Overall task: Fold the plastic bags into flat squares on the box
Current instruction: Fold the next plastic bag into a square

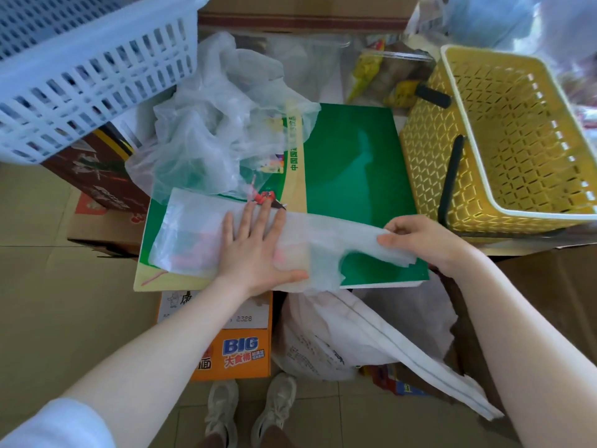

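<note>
Bag number one looks like it's mid-fold right now: it's a thin whitish plastic bag stretched out lengthwise along the near edge of the green box, which is where the folding is supposed to happen. Left hand is spread flat with straight fingers, pressing the middle of the bag down onto the box lid. Right hand is pinching the handle end of the bag between thumb and fingers and holding it just off the surface. So I'd guess this is the flatten-and-first-fold stage, nowhere near a square yet. Next move probably means carrying that pinched end over toward the left hand and creasing it, keeping the palm down so the slippery plastic doesn't slide. More crumpled bags sit piled on the far left part of the box, waiting their turn.
</note>
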The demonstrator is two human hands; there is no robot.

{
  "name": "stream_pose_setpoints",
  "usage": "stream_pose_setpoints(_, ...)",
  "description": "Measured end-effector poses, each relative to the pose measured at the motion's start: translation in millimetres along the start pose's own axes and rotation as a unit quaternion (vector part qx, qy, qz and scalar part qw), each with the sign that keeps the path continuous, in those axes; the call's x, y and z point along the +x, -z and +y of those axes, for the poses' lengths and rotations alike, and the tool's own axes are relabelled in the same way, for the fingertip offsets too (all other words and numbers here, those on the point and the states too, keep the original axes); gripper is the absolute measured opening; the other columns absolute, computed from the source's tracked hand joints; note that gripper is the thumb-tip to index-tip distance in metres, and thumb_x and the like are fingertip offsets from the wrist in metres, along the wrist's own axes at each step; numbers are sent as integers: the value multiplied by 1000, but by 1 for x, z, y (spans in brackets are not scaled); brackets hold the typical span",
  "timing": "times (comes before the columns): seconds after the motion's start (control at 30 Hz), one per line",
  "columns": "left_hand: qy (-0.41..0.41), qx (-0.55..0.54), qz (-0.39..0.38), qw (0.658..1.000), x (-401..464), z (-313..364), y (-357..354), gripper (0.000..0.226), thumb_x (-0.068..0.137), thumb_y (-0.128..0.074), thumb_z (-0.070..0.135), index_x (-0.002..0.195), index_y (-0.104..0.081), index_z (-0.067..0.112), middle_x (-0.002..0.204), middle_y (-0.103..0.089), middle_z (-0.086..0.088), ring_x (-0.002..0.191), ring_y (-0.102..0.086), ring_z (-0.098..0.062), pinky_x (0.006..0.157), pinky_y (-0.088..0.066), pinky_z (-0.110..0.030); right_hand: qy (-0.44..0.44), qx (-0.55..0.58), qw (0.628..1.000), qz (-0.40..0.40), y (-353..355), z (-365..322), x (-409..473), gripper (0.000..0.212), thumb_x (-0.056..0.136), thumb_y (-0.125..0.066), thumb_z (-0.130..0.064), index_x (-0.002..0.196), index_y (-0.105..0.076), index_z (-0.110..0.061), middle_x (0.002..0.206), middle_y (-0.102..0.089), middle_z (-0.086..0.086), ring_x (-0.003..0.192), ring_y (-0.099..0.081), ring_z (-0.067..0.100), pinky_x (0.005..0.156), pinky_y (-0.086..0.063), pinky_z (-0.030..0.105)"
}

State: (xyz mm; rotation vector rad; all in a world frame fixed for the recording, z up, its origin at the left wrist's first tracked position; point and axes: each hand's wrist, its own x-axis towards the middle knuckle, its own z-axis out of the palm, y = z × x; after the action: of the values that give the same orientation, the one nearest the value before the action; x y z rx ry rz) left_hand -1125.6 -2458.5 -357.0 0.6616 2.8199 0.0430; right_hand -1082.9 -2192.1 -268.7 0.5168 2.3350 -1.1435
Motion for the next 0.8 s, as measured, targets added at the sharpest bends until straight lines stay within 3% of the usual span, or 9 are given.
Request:
stream_pose_setpoints(0.13,-4,5,-14,1000,-2,2,3,120,46,-13,96,134,32,29,149,29,-6,137,27,-29,110,11,-56,-43,-27,997,64,6,0,1,13,90,-57,-16,90,-67,-7,89,-65,14,78,-58,21,68,-46,32)
stream_pose_setpoints(0.27,-2,24,-27,999,-1,2,6,126,45,-16,96,140,26,27,146,34,-7,136,29,-29,110,12,-57,-64,-338,917,201,-28,-5,2,26,88,-45,-3,112,-55,-7,117,-55,15,105,-52,32,82,-44,40)
stream_pose_setpoints(0.33,-3,25,-33,999,-2,4,7,127,45,-18,96,142,24,25,146,34,-5,136,30,-28,109,12,-57,19,-405,873,269,-52,-13,-2,36,84,-45,-1,119,-50,-2,128,-47,18,117,-44,37,93,-39,42)
stream_pose_setpoints(0.4,-8,4,-35,999,-3,6,8,127,50,-24,95,143,22,22,145,34,1,137,27,-24,109,13,-57,159,-348,870,311,-82,-25,-3,44,75,-49,0,118,-53,5,128,-50,25,118,-47,42,98,-39,47)
stream_pose_setpoints(0.47,-20,-48,-27,998,-3,6,14,117,62,-27,86,144,20,17,144,31,7,139,22,-19,112,10,-52,235,-256,898,271,-115,-45,-2,48,81,-50,-8,128,-48,4,135,-47,25,128,-42,40,105,-33,47)
stream_pose_setpoints(0.57,-56,-129,10,990,-5,-13,27,78,85,-32,40,146,9,12,154,15,0,141,14,-13,117,1,-43,214,-191,926,244,-157,-70,5,56,91,-31,-24,140,-33,1,147,-34,19,139,-28,32,112,-22,42)
stream_pose_setpoints(0.63,-84,-90,73,990,-7,-38,31,61,91,-30,19,147,-7,12,155,-4,-3,142,-4,-15,117,-1,-36,187,-215,929,238,-173,-79,13,58,94,-30,-27,145,-21,-1,154,-20,17,143,-16,29,115,-12,39)
stream_pose_setpoints(0.73,-106,8,89,990,-10,-69,25,55,89,-25,28,140,-36,10,147,-36,-8,133,-36,-29,110,-9,-37,174,-265,928,194,-194,-80,31,62,98,-32,-31,149,-6,-7,158,-2,10,145,1,23,116,2,37)
stream_pose_setpoints(0.8,-116,44,63,990,-10,-82,17,56,90,-25,37,140,-37,15,146,-37,-9,133,-36,-31,109,-8,-39,181,-280,927,173,-207,-79,37,61,98,-28,-38,149,-12,-8,157,-7,10,146,-4,22,116,1,38)
